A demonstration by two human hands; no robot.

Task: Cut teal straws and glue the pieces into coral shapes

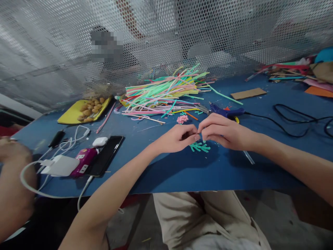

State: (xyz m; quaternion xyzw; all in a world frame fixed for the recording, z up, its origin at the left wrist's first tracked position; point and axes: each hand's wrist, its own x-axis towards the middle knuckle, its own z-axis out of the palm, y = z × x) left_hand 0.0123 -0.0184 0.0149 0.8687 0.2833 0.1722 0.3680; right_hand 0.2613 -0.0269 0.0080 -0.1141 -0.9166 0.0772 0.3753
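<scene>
My left hand (178, 138) and my right hand (226, 132) meet fingertip to fingertip over the blue table, both closed in a pinch. What they hold is too small and too covered by the fingers to name. Just beneath them lies a teal pipe-cleaner sprig (200, 148) with short side branches; its upper part is hidden by my hands. Beyond my left hand sits a small pink pipe-cleaner bunch (182, 119). A blue glue gun (226, 111) rests behind my right hand, beside partly covered scissors (203, 109). A clear stick (249, 157) shows below my right wrist.
A heap of coloured pipe cleaners (163, 92) lies against the perforated metal screen (156, 41). Cardboard (248, 93) and a black cord (283, 129) are on the right. Leftward are a phone (110, 154), chargers (61, 165), a yellow food tray (68, 114) and another person's arm (17, 184).
</scene>
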